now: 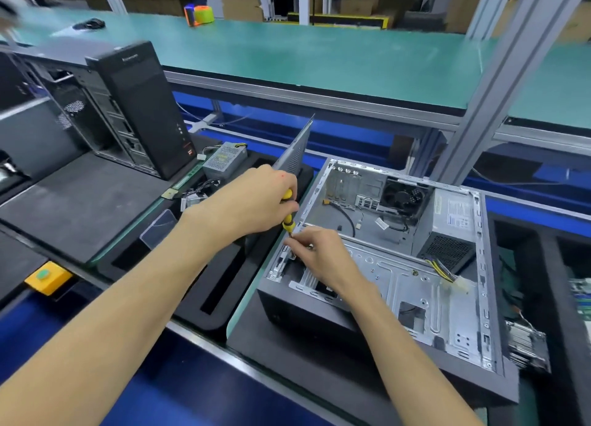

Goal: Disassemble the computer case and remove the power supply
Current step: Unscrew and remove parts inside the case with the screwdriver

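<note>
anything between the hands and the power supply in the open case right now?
Nothing solid. The power supply sits in the case's far right corner, open from above. Both hands are at the near-left edge: the left hand grips a screwdriver, the right hand pinches something at its tip. Only loose cables lie between.

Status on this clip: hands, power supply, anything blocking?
Left hand grips screwdriver. Right hand pinches at its tip. Power supply still in case. Its cables hang loose.

screwdriver (287,210) tip hidden behind right hand (315,253) fingers; blurred object (9,6) at 10 o'clock, cut by edge.
</note>
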Action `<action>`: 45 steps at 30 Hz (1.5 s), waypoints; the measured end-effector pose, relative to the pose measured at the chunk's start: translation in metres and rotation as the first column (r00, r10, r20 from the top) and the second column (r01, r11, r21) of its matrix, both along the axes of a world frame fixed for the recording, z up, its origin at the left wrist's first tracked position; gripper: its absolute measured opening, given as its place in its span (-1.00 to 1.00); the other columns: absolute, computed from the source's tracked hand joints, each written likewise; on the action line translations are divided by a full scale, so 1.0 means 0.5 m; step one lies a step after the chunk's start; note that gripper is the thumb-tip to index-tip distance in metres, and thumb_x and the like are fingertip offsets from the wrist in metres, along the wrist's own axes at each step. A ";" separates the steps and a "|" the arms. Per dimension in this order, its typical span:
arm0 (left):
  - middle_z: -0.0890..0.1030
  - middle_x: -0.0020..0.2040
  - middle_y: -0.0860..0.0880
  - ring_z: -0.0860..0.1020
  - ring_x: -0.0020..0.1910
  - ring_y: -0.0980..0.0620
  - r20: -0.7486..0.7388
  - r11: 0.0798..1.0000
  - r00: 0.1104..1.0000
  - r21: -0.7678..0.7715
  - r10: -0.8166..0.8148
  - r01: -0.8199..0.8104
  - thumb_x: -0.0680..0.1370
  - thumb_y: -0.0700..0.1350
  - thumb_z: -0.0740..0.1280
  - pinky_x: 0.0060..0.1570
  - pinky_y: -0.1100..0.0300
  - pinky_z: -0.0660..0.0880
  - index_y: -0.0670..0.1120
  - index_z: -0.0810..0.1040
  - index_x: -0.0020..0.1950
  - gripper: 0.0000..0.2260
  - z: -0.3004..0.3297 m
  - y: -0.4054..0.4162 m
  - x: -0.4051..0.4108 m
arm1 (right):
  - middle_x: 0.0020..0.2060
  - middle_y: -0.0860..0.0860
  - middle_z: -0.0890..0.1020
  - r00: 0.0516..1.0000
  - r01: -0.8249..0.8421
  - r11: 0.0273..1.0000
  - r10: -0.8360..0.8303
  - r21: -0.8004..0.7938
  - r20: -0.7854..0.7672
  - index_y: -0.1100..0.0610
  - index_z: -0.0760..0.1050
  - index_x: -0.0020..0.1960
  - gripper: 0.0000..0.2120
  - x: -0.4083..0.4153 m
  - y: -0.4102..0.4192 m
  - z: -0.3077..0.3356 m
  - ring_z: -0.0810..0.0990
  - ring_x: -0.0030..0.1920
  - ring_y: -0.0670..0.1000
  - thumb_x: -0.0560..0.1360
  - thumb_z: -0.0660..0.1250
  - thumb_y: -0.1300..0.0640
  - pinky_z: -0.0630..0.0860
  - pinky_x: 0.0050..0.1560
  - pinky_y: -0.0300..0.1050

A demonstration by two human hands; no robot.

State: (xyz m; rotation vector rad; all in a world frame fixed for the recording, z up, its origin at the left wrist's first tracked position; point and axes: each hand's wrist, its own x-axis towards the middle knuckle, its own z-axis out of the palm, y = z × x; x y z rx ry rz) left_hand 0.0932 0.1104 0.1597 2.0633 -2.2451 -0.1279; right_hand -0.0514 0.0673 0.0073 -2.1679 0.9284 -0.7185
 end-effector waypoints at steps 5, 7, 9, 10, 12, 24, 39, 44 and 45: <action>0.38 -0.23 0.00 0.44 -0.21 -0.07 0.150 0.999 0.988 -0.036 0.025 -0.020 0.67 -0.03 0.21 -0.22 0.12 0.33 -0.10 0.47 0.01 -0.85 -0.013 -0.014 -0.036 | -0.38 -0.03 0.56 0.994 0.071 0.997 -0.072 0.015 0.079 0.16 0.61 -0.23 -0.66 0.003 0.014 -0.019 0.49 -0.32 -0.03 0.63 0.33 -0.01 0.46 -0.23 -0.08; 0.33 -0.25 -0.03 0.35 -0.30 -0.05 0.239 0.998 0.970 -0.059 0.041 -0.027 0.69 -0.02 0.15 -0.25 0.11 0.27 -0.10 0.36 -0.04 -0.81 -0.023 -0.013 -0.053 | -0.39 -0.05 0.55 0.993 0.077 0.997 -0.078 0.018 0.092 0.16 0.62 -0.21 -0.67 0.001 0.018 -0.022 0.47 -0.34 -0.05 0.63 0.33 -0.01 0.43 -0.26 -0.11; 0.29 -0.30 -0.02 0.33 -0.31 -0.08 0.317 0.991 0.945 -0.123 0.081 -0.043 0.71 0.04 0.09 -0.29 0.09 0.25 -0.09 0.30 -0.08 -0.75 -0.034 -0.005 -0.057 | -0.34 -0.06 0.61 0.991 0.078 0.997 -0.080 0.023 0.107 0.14 0.69 -0.11 -0.73 0.000 0.022 -0.023 0.49 -0.32 -0.10 0.62 0.34 0.00 0.43 -0.24 -0.19; 0.27 -0.34 0.00 0.33 -0.32 -0.09 0.361 0.986 0.927 -0.160 0.100 -0.044 0.71 0.06 0.07 -0.32 0.10 0.23 -0.09 0.30 -0.09 -0.72 -0.037 0.002 -0.054 | -0.30 -0.07 0.64 0.990 0.077 0.997 -0.079 0.025 0.114 0.13 0.71 -0.04 -0.75 0.000 0.024 -0.024 0.51 -0.29 -0.13 0.62 0.35 0.00 0.43 -0.22 -0.24; 0.23 -0.37 0.04 0.39 -0.35 -0.09 0.454 0.977 0.887 -0.212 0.088 0.011 0.71 0.06 0.07 -0.37 0.12 0.23 -0.06 0.32 -0.06 -0.75 -0.038 0.015 -0.046 | -0.29 -0.13 0.63 0.991 0.070 0.997 -0.073 0.024 0.110 0.09 0.72 0.03 -0.78 0.001 0.027 -0.024 0.52 -0.28 -0.18 0.62 0.35 0.00 0.40 -0.21 -0.31; 0.43 -0.28 0.02 0.47 -0.25 -0.07 0.212 0.999 0.977 -0.052 0.001 0.011 0.60 0.18 0.27 -0.29 0.08 0.38 -0.04 0.40 -0.16 -0.68 -0.009 0.027 -0.017 | -0.30 -0.15 0.55 0.989 0.078 0.996 -0.072 -0.040 0.128 0.06 0.64 0.00 -0.85 0.003 0.034 -0.019 0.50 -0.27 -0.10 0.61 0.36 0.00 0.47 -0.18 -0.10; 0.58 0.02 0.08 0.49 -0.01 0.06 0.066 0.985 0.984 -0.042 -0.165 0.168 0.60 -0.16 0.30 0.03 0.13 0.47 -0.02 0.61 0.15 -0.83 0.002 0.033 -0.017 | -0.39 -0.08 0.55 0.976 0.088 0.995 -0.075 -0.054 0.205 -0.03 0.57 -0.12 -0.82 0.007 0.030 -0.030 0.50 -0.36 -0.03 0.64 0.31 -0.03 0.47 -0.28 -0.03; 0.39 -0.40 -0.01 0.43 -0.41 -0.01 0.294 0.989 0.952 -0.142 0.088 -0.047 0.63 0.28 0.10 -0.41 0.11 0.37 -0.09 0.36 -0.33 -0.48 -0.009 0.020 -0.022 | -0.37 -0.17 0.51 0.976 0.056 0.998 -0.046 -0.043 0.212 -0.01 0.60 -0.12 -0.84 0.006 0.029 -0.031 0.48 -0.31 -0.09 0.62 0.35 0.02 0.44 -0.23 -0.12; 0.40 -0.38 -0.02 0.42 -0.41 -0.02 0.303 0.985 0.948 -0.163 0.098 -0.050 0.62 0.30 0.06 -0.42 0.12 0.36 -0.08 0.36 -0.33 -0.46 -0.013 0.023 -0.022 | -0.36 -0.16 0.52 0.976 0.048 0.998 -0.039 -0.035 0.215 -0.01 0.61 -0.12 -0.84 0.005 0.030 -0.031 0.49 -0.29 -0.08 0.62 0.35 0.02 0.46 -0.21 -0.09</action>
